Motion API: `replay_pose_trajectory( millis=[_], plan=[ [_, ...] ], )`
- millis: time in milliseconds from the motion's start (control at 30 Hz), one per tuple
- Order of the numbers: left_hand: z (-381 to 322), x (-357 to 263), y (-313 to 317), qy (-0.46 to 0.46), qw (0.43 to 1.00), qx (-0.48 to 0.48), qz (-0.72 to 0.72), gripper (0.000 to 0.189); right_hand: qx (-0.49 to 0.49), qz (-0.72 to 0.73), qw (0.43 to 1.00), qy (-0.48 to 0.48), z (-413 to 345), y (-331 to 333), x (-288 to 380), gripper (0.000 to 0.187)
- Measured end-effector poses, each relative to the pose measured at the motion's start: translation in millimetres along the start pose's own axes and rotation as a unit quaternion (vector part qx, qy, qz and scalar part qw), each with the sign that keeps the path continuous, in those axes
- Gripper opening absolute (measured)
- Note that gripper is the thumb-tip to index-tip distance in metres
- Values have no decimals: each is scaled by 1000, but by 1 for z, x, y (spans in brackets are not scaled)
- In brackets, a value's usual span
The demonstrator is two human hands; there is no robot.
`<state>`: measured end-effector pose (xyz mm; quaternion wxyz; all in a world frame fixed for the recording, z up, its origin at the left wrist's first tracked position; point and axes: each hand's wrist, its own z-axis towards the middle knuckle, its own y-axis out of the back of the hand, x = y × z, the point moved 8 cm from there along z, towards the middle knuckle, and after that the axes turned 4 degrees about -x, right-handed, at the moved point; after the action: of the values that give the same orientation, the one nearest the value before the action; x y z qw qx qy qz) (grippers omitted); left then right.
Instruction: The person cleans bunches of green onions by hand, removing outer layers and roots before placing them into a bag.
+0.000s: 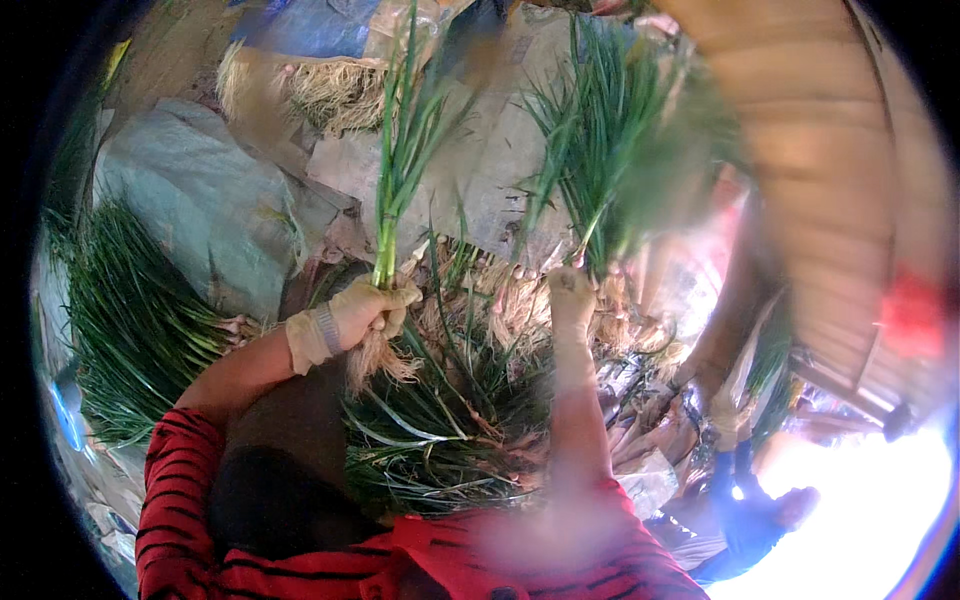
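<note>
My left hand [375, 309], in a pale glove with a striped band at the wrist, grips a small bunch of spring onions or green garlic [386, 240]. Its green leaves point away from me, and its pale roots [380, 360] hang below my fist. My right hand [572, 294], also gloved, is at the bulb ends of a larger heap of the same plants [611, 150]. Its fingers are curled out of sight, so I cannot tell whether they hold a stalk. Pinkish bulbs and stringy roots [517, 307] lie in a row beside it.
Loose leaves and stalks [442, 450] lie between my legs. More plants are piled at the left [135, 322], next to a grey-green plastic sheet [195, 195]. Rooted bunches [337, 94] lie under blue sheeting. A person in blue [750, 502] is at the lower right, near strong glare.
</note>
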<state>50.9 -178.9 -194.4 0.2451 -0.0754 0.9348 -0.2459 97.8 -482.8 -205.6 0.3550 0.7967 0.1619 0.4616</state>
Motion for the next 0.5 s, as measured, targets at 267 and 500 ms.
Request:
replay_pose_trajectory(
  millis=[267, 500],
  plan=[
    [7, 4, -8, 2, 1000, 4, -3, 19, 140, -373, 914, 74, 19, -73, 99, 53],
    [10, -8, -6, -72, 983, -72, -155, 14, 239, -114, 964, 39, 17, -107, 93, 29]
  ],
)
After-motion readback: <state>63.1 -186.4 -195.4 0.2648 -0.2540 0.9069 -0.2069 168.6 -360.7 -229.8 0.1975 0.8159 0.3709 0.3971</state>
